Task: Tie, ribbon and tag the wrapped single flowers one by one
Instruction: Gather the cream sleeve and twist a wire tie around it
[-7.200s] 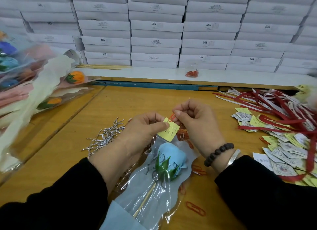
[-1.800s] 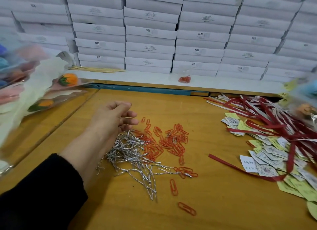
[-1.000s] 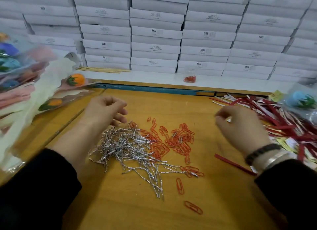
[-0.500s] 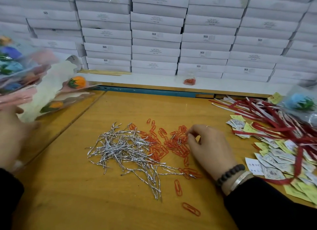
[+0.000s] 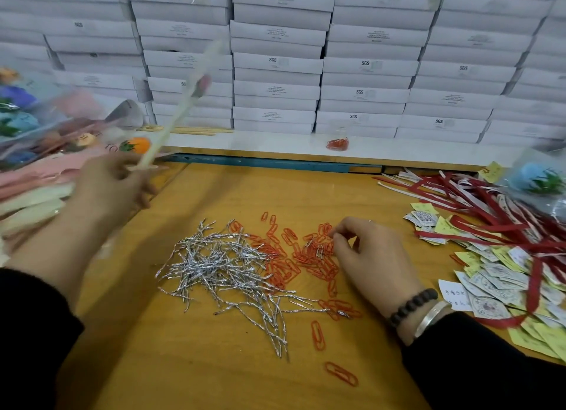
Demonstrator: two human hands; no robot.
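I have the next wrapped single flower (image 5: 196,86), a pale cellophane sleeve with a pinkish bud inside, blurred with motion, pinched at its lower end in my left hand (image 5: 115,186); it slants up and away from the heap of silver wire twist ties (image 5: 226,265), above and to that heap's left. My left fingers are curled round the stem end, though the blur hides exactly how. My right hand (image 5: 372,258) sits just right of the ties, over the scatter of orange-red paper clips (image 5: 301,256), thumb and forefinger closing on something there; I cannot tell whether a clip is actually caught. To do this step well I would lay the flower down flat in front of me, stem toward me, before fetching fasteners, and lift one single clip, since they lie tangled and several may come up together. The ties overlap the clips at their shared edge, so a stray wire could drag along. Further right of the ties lie red ribbon strips (image 5: 490,207) over yellow and white paper tags (image 5: 496,275), with a finished blue flower (image 5: 534,174) on top. Left of the ties is the stack of wrapped flowers (image 5: 33,152) waiting, and behind everything stands a wall of white cardboard boxes (image 5: 275,63).
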